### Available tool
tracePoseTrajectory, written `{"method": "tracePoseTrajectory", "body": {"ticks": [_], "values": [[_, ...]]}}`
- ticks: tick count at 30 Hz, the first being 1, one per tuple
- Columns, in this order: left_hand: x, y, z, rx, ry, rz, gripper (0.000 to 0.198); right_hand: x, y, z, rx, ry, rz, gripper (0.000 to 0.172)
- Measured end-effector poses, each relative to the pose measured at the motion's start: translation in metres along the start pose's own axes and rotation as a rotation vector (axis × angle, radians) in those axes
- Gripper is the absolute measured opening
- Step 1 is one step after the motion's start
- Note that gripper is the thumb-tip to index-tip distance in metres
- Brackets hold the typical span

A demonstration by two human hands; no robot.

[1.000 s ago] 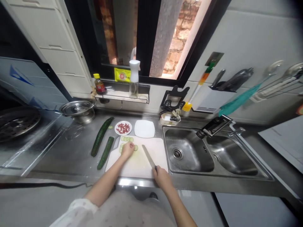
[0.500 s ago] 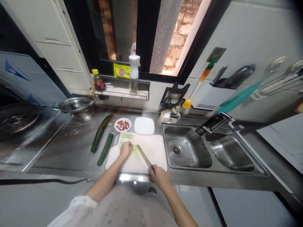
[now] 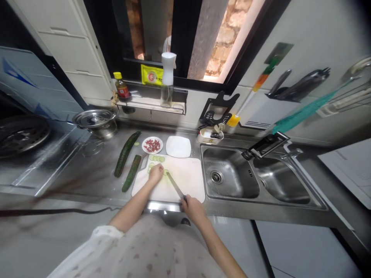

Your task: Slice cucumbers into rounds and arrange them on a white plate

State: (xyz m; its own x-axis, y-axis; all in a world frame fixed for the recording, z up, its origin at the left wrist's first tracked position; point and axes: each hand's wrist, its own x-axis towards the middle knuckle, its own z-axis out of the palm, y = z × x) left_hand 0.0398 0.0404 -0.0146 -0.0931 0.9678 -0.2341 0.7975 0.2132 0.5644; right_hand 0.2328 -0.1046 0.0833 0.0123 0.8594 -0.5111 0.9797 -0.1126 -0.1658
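Observation:
My left hand rests on the white cutting board, its fingers curled together at the edge of a pale green cucumber slice. Wrapped round the handle of a kitchen knife is my right hand, near the board's front right. The knife's tip lies at that slice. A short row of cucumber slices lies along the board's back left; more slices are partly covered by my left hand. Left of the board are a shorter cucumber piece and a longer cucumber.
Behind the board stand a plate of chopped red pieces and a white square plate. To the right is a double steel sink with a black faucet attachment. A lidded steel pot sits back left, below a shelf with bottles.
The view has tilted slightly, so the counter appears higher. The knife tip has come onto the slice by my left fingers; both hands keep their holds.

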Motion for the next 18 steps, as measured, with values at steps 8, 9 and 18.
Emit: {"method": "tracePoseTrajectory", "body": {"ticks": [8,9,18], "values": [[0.000,-0.001,0.002,0.010,-0.017,0.002,0.021,0.002,-0.002,0.001,-0.022,-0.003,-0.001,0.032],[0.000,-0.001,0.002,0.011,-0.017,0.003,0.021,0.003,-0.003,0.002,-0.030,-0.006,0.001,0.032],[0.000,-0.002,0.005,0.009,-0.016,0.004,0.026,0.010,-0.005,0.013,-0.062,0.003,-0.013,0.033]]}}
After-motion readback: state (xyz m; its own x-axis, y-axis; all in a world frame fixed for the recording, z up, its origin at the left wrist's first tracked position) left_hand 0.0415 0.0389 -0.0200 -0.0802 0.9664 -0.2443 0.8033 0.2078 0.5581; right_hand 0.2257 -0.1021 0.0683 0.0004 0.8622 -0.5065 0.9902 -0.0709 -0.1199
